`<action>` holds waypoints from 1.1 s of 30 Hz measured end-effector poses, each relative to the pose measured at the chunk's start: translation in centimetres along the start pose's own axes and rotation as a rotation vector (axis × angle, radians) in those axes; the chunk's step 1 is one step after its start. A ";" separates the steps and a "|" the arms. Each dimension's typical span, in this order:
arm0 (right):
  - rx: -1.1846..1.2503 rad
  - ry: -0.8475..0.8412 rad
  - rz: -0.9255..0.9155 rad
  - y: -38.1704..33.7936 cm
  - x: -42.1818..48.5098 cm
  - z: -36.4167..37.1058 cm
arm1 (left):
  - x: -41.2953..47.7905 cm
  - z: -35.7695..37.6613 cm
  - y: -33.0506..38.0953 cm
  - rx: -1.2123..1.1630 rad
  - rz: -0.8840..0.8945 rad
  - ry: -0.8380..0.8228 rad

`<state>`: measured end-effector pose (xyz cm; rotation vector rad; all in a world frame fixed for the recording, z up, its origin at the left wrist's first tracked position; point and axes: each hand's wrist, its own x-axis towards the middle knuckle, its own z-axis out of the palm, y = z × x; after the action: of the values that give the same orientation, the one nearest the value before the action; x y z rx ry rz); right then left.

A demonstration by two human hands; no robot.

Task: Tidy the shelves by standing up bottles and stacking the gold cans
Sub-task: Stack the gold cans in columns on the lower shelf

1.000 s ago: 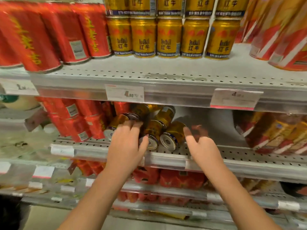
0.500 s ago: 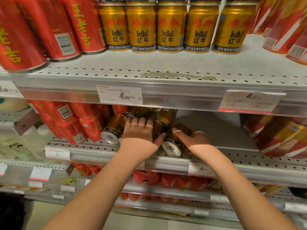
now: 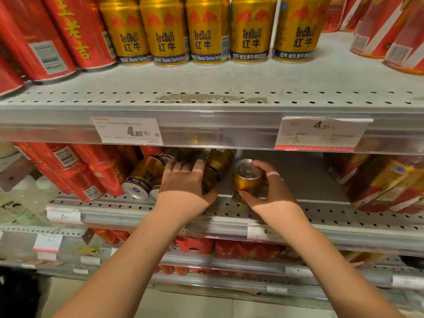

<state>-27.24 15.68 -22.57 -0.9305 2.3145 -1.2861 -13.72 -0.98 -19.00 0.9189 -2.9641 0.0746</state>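
Nearest, the right hand (image 3: 268, 193) is closed round an upright gold can (image 3: 246, 180), thumb at its foot and fingers over its rim. The can is stood on the bare front of the middle shelf (image 3: 321, 216). Just left of that can, the left hand (image 3: 183, 187) is laid over a heap of tipped gold cans (image 3: 144, 173), fingers bent across them; whether one is actually gripped cannot be told.

The step in hand is judged to be the righting of toppled cans, with one up and several not yet stood. Next, the upright can would have to be released squarely. A lying can would then have to be drawn from the heap without its neighbours being set rolling towards the shelf edge.

Further left of the upright can, leaning red cans (image 3: 91, 175) are crowded against the heap, so little room is left. Well to its right, red-and-gold packs (image 3: 385, 182) are seen. Above it, behind a price tag (image 3: 128, 130), a tidy row of gold cans (image 3: 206, 31) is stood on the upper shelf (image 3: 206, 83), whose underside is judged to limit stacking height.
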 end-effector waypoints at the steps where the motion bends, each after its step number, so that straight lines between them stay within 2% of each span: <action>1: 0.002 0.003 0.000 0.1 -0.1 0.0 | -0.1 0.0 0.1 0.014 -0.008 -0.006; 7: 0.104 0.005 0.103 0.7 -0.3 0.4 | -0.3 -0.3 0.4 0.136 -0.050 -0.066; 10: 0.136 -0.016 0.140 1.1 0.1 0.5 | -1.1 -0.4 0.5 0.058 -0.058 -0.027; 12: 0.104 -0.024 0.126 1.3 0.3 0.6 | -2.1 -0.1 0.2 -0.161 -0.063 0.100; 14: 0.100 -0.027 0.112 1.5 0.4 0.7 | -3.2 0.2 -0.1 -0.590 -0.075 0.198; 16: 0.126 -0.042 0.110 1.6 0.4 0.9 | -4.3 0.3 0.0 -0.919 -0.084 0.208; 20: 0.154 -0.058 0.111 1.6 0.5 0.9 | -4.9 0.6 0.9 -1.118 -0.059 0.263; 25: 0.177 -0.077 0.106 1.7 0.2 0.8 | -4.3 0.4 1.5 -1.502 -0.038 0.347; 33: 0.157 -0.073 0.094 1.9 0.3 0.8 | -1.6 -1.0 4.5 -1.708 -0.119 0.449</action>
<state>-27.74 15.74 -24.60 -0.7943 2.1400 -1.3491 -14.90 3.69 -18.21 0.5468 -1.5116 -1.6045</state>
